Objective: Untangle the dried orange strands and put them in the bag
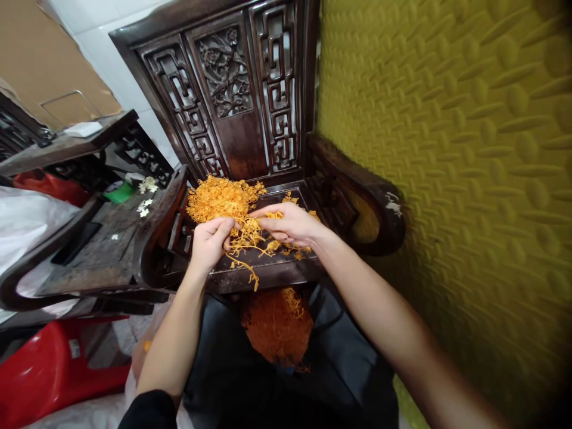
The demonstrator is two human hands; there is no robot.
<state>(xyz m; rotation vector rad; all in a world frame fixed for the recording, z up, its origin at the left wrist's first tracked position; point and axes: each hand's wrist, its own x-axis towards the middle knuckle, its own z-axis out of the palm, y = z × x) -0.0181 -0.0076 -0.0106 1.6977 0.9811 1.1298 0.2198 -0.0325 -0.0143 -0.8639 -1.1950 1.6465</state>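
A fluffy heap of thin orange branching strands rests at the back left of a dark carved wooden chair's seat. My left hand is closed in a pinch on a sprig of these strands at the front of the heap. Just to its right, my right hand holds part of the same loose cluster, its index finger reaching toward the heap. One long strand trails over the seat's front edge. More pieces lie under and behind my right hand, partly hidden by it.
Between my knees is a reddish-brown surface with orange strands on it. The carved chair back stands behind, a curved armrest and yellow textured wall at right. Left are a wooden side piece with white bits and a red plastic stool.
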